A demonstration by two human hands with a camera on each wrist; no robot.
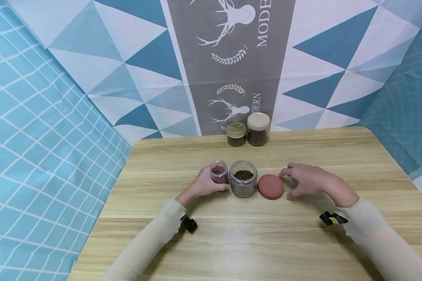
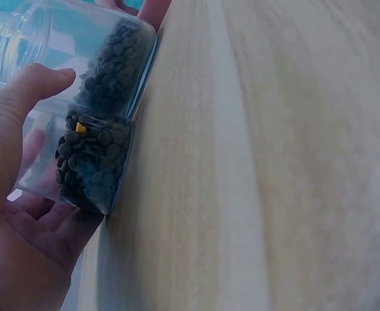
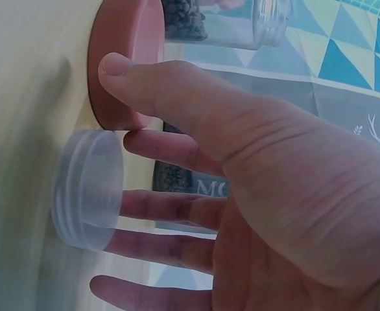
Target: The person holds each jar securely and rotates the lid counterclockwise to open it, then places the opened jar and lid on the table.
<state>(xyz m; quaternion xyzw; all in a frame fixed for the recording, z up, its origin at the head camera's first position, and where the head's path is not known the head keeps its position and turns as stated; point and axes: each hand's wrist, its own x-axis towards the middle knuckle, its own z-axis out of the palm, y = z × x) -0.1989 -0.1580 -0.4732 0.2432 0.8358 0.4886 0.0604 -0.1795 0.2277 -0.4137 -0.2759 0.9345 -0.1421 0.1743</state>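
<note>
My left hand grips a small clear jar holding dark pellets, fingers behind it and thumb in front. Touching its right side, or nearly so, is a wider open glass jar with brown pellets; in the left wrist view, the pellets in the small jar include one yellow bit. A red lid lies just right of the wide jar. Around a translucent lid my right hand spreads its fairly straight fingers, its thumb close to the red lid. Whether those fingers touch either lid is unclear.
At the table's back edge stand two closed jars side by side: a short one with a gold-toned lid and a taller one with a cream lid. Patterned cloth hangs behind the wooden table.
</note>
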